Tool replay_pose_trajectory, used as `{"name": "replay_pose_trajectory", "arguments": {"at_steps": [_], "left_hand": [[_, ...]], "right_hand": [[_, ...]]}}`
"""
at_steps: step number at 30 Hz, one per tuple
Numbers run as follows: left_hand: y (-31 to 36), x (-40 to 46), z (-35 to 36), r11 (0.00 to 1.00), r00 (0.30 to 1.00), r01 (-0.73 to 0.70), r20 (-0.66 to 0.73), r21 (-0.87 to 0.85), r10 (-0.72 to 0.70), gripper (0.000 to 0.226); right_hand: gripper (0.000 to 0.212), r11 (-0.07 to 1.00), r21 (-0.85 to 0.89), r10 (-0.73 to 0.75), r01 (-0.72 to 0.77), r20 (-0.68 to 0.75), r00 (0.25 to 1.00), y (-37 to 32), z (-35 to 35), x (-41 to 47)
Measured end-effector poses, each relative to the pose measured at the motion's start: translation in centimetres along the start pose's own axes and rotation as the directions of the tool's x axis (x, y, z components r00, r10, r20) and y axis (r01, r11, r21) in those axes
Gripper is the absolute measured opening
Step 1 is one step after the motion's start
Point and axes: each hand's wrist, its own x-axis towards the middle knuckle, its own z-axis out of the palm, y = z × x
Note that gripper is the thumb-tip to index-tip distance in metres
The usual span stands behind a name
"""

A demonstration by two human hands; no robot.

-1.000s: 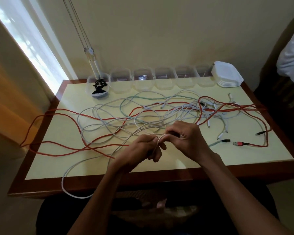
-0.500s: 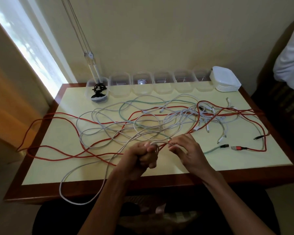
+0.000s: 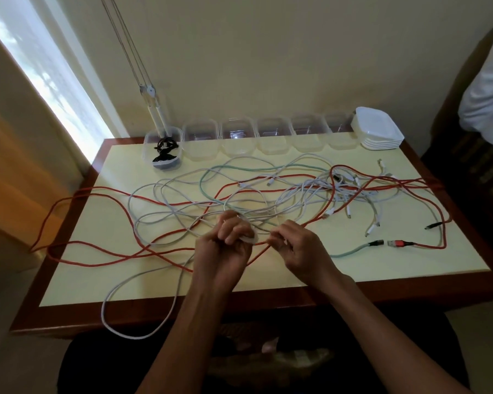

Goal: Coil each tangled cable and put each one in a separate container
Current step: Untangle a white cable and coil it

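Note:
A tangle of white, red and pale green cables (image 3: 268, 194) sprawls over the yellow table top (image 3: 382, 268). My left hand (image 3: 225, 245) grips a small white coil (image 3: 249, 238) of one white cable, whose slack (image 3: 125, 331) loops off the front edge. My right hand (image 3: 299, 245) pinches a red cable (image 3: 313, 221) just right of the coil. A row of clear containers (image 3: 273, 135) lines the back edge. The leftmost container (image 3: 162, 150) holds a coiled black cable.
A stack of white lids (image 3: 377, 132) sits at the back right corner. Red cable loops (image 3: 49, 223) hang over the left edge. A green plug (image 3: 377, 243) and a red plug (image 3: 397, 243) lie at the front right. A person in white (image 3: 487, 89) stands at the far right.
Both hands have drawn apart and back toward the front edge. My right hand moved off the white coil and now pinches the red cable.

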Motion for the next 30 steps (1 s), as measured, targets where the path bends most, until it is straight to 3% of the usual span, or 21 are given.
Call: {"name": "replay_pose_trajectory", "arguments": {"at_steps": [4, 8, 9, 10, 11, 13, 14, 16, 20, 21, 23, 25, 27, 30], "left_hand": [[0.6, 1.8, -0.4, 0.948, 0.913, -0.309, -0.254, 0.080, 0.319, 0.029], [-1.0, 3.4, -2.1, 0.795, 0.754, -0.380, -0.340, 0.472, 0.562, 0.026], [-1.4, 3.6, -2.7, 0.693, 0.704, -0.352, -0.311, 0.629, 0.639, 0.026], [-1.7, 3.6, -3.2, 0.529, 0.687, -0.303, -0.203, 0.793, 0.698, 0.025], [-2.1, 3.5, -3.7, 0.293, 0.704, -0.238, -0.043, 0.926, 0.709, 0.025], [-2.3, 3.4, -4.7, -0.184, 0.758, -0.149, 0.232, 0.971, 0.609, 0.022], [-2.3, 3.3, -4.9, -0.335, 0.770, -0.128, 0.307, 0.933, 0.559, 0.020], [-2.0, 3.4, -4.8, -0.506, 0.763, -0.107, 0.397, 0.856, 0.510, 0.018], [-1.3, 3.1, -3.3, -0.647, 0.792, -0.016, 0.405, 0.762, 0.457, 0.017], [-1.3, 3.0, -3.0, -0.683, 0.810, 0.006, 0.397, 0.730, 0.431, 0.016], [-1.4, 2.6, -2.7, -0.765, 0.858, 0.032, 0.374, 0.643, 0.351, 0.016], [-1.4, 2.3, -2.3, -0.810, 0.894, 0.048, 0.336, 0.584, 0.296, 0.015], [-1.5, 2.1, -2.1, -0.842, 0.925, 0.088, 0.269, 0.532, 0.267, 0.012], [-1.6, 2.0, -1.7, -0.882, 0.973, 0.134, 0.110, 0.452, 0.204, 0.011]], "right_hand": [[0.011, 0.992, -0.064, 0.121, -0.111, 0.177, 0.977, 0.2, 1.4, -0.9], [0.022, 0.998, -0.005, 0.064, -0.064, 0.164, 0.984, -0.1, 2.4, -1.4], [0.029, 0.999, 0.023, 0.035, -0.038, 0.141, 0.989, -0.3, 2.5, -1.5], [0.036, 0.997, 0.067, 0.028, -0.035, 0.104, 0.994, -0.7, 2.5, -1.5], [0.042, 0.989, 0.138, 0.048, -0.056, 0.056, 0.997, -1.1, 2.4, -1.4], [0.055, 0.927, 0.339, 0.166, -0.161, 0.015, 0.986, -1.8, 2.0, -1.3], [0.061, 0.865, 0.447, 0.235, -0.228, 0.041, 0.971, -2.1, 1.9, -1.2], [0.065, 0.679, 0.669, 0.344, -0.302, 0.073, 0.936, -2.7, 1.8, -1.2], [0.058, 0.151, 0.965, 0.510, -0.214, 0.110, 0.853, -3.1, 1.8, -0.6], [0.057, 0.065, 0.980, 0.535, -0.187, 0.124, 0.836, -3.2, 1.7, -0.4], [0.054, -0.002, 0.987, 0.564, -0.159, 0.132, 0.815, -3.2, 1.6, 0.0], [0.048, 0.018, 0.986, 0.582, -0.165, 0.124, 0.804, -3.1, 1.6, 0.1], [0.038, 0.143, 0.968, 0.578, -0.208, 0.089, 0.811, -2.9, 1.6, -0.1], [0.022, 0.571, 0.760, 0.488, -0.312, -0.008, 0.873, -2.2, 2.0, -0.9]]}}
